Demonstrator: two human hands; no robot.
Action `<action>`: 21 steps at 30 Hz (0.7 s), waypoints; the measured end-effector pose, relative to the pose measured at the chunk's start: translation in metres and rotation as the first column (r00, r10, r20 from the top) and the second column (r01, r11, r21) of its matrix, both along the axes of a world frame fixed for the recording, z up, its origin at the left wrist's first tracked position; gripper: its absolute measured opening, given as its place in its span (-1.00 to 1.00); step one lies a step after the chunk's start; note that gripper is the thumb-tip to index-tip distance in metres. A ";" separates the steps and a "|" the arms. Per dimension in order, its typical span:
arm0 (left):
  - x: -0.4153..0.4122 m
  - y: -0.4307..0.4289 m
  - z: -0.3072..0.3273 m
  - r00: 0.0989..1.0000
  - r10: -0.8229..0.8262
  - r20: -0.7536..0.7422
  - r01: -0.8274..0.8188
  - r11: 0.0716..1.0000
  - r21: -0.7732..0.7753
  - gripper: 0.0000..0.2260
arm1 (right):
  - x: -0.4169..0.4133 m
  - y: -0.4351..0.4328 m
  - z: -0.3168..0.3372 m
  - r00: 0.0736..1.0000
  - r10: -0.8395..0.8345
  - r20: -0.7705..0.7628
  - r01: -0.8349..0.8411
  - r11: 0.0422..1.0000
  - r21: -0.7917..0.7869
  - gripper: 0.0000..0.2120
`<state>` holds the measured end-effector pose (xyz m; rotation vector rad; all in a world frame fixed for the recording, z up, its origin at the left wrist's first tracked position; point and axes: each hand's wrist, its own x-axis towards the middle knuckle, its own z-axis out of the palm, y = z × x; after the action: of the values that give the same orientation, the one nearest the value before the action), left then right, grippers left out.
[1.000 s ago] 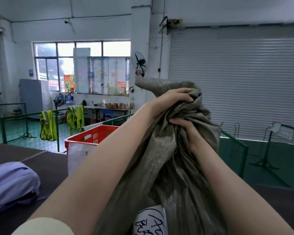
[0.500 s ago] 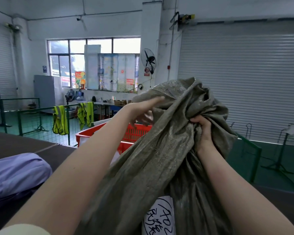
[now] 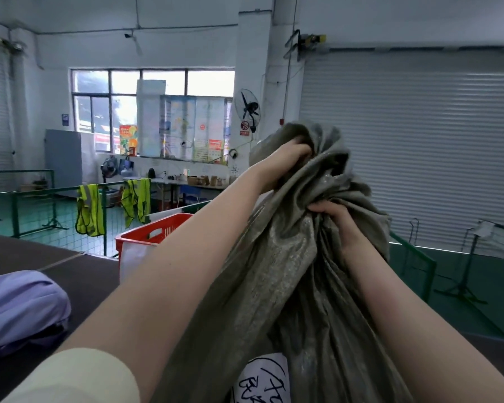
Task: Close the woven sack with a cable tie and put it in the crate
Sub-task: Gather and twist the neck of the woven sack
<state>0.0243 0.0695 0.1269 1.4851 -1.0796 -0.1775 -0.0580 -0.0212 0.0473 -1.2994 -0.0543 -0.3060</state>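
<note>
Woven grey-green sacking is being held upright at centre frame, the sack [image 3: 288,286] rising from the near edge of the view with its mouth bunched high between both arms. The left hand [image 3: 291,158] is reaching over the top and its fingers are digging into the loose upper folds, closed on a fistful of fabric; this grip appears to be gathering the slack so the mouth narrows. The right hand [image 3: 336,221] is sitting lower and to the right, clenched around the pinched neck of the sack, apparently holding the gathered throat tight so it does not spring open while the other hand is working. No cable tie is showing anywhere in view, so the closing step is judged not yet done; the neck is only being formed. A white label [image 3: 262,379] with handwritten marks is facing the camera low on the sack's near side. The red crate [image 3: 152,231] is standing farther off to the left, partly hidden behind the left forearm, well apart from the sack and open at the top. A pale purple bundle [image 3: 18,306] is lying at the near left on the dark table surface [image 3: 79,271]. Both hands being occupied, fetching a tie is likely to require releasing one grip without losing the neck.
</note>
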 end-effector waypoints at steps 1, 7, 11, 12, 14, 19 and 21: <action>-0.003 -0.005 0.002 0.992 -0.103 -0.068 0.100 0.994 -0.040 -0.63 | 0.002 -0.002 0.000 1.000 -0.016 -0.001 0.016 1.000 -0.008 -0.68; 0.009 -0.010 0.002 0.984 -0.170 -0.056 0.172 0.985 0.032 -0.62 | 0.006 0.002 -0.004 0.991 -0.096 0.091 0.093 0.995 0.030 -0.84; 0.020 0.017 -0.002 0.991 -0.116 -0.069 0.118 0.993 0.028 -0.72 | 0.014 0.004 -0.009 0.983 -0.097 0.156 0.071 0.984 0.164 -0.73; 0.023 0.030 -0.007 0.982 -0.162 -0.098 0.167 0.985 0.042 -0.63 | 0.016 0.003 -0.008 0.985 -0.116 0.130 0.092 0.979 0.181 -0.63; 0.023 0.056 -0.026 0.969 -0.238 -0.059 0.245 0.957 0.155 -0.45 | 0.017 0.001 -0.008 0.987 -0.130 0.090 0.111 0.976 0.185 -0.63; 0.012 0.060 -0.078 0.979 -0.181 0.090 0.119 0.877 0.466 -0.37 | 0.013 0.003 0.000 0.993 -0.061 0.098 0.053 0.995 0.085 -0.72; 0.005 0.045 -0.086 0.991 -0.057 0.121 0.014 0.944 0.329 -0.43 | 0.013 0.007 0.011 0.983 -0.115 0.143 0.129 0.987 -0.093 -0.72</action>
<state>0.0297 0.1147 0.0408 1.7957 -1.2247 -0.3016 -0.0454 -0.0145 0.0580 -1.3846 -0.1081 -0.5029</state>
